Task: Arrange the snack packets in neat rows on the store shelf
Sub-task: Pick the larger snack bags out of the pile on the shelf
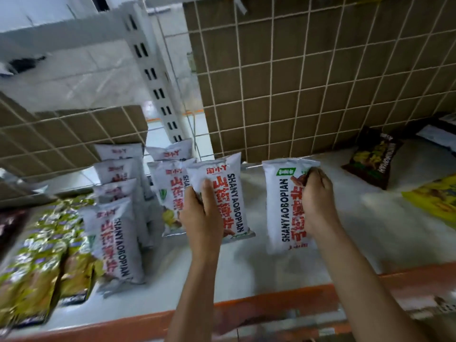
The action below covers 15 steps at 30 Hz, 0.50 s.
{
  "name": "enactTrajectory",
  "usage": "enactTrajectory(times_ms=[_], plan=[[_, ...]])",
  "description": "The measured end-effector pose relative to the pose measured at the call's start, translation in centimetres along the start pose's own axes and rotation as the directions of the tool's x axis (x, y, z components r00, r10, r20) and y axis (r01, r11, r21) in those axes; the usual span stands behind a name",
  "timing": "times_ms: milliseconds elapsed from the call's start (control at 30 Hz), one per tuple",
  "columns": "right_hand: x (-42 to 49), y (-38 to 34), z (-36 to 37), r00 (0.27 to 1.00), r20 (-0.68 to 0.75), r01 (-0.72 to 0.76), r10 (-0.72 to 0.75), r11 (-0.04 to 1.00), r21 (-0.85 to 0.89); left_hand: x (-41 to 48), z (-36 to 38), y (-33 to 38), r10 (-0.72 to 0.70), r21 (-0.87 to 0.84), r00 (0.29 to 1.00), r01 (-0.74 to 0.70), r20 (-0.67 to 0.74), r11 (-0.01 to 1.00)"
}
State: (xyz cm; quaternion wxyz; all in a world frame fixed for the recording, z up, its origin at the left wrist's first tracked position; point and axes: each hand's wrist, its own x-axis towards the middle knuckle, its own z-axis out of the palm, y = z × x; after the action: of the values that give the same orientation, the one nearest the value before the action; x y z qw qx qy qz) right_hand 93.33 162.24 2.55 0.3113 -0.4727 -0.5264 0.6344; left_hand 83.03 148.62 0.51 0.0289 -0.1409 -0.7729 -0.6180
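1. The left hand [199,215] grasps a white packet [230,193] by its left edge, thumb laid across the front. The packet stands upright on the shelf [370,230], touching the front of the second row [167,186] of like packets.
2. The right hand [318,201] clutches a second white packet [277,206] at its upper right corner. It stands upright too, apart from the other one, with bare shelf between them (its lettering runs the opposite way to the rest, so it looks upside down to us).
3. At the left we see the first row [116,240]: four white packets upright, one behind the other, front to back. We judge that row done.
4. The second row holds two or three packets behind the one in the left hand; blur keeps us from counting.
5. Further left, green-gold packets [37,267] lie overlapped in lines, too smeared for us to say how tidy they are.
6. To the right, a dark packet [372,161] lies flat near the tiled wall [320,82], and a yellow packet [434,201] lies flat at the frame's edge, well apart from the rows. Neither is lined up yet.
7. We judge the task about midway: one white row is built and a second is growing. The two held packets need seating, and the loose ones on the right remain.
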Motion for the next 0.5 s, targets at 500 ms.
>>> enactTrajectory(times_ms=[500], plan=[[-6.0,2.0,5.7,0.997,0.048,-0.059,0.054,0.992,0.109,2.7,-7.2,-3.3,0.034,0.210,0.986,0.001,-0.162,0.978]])
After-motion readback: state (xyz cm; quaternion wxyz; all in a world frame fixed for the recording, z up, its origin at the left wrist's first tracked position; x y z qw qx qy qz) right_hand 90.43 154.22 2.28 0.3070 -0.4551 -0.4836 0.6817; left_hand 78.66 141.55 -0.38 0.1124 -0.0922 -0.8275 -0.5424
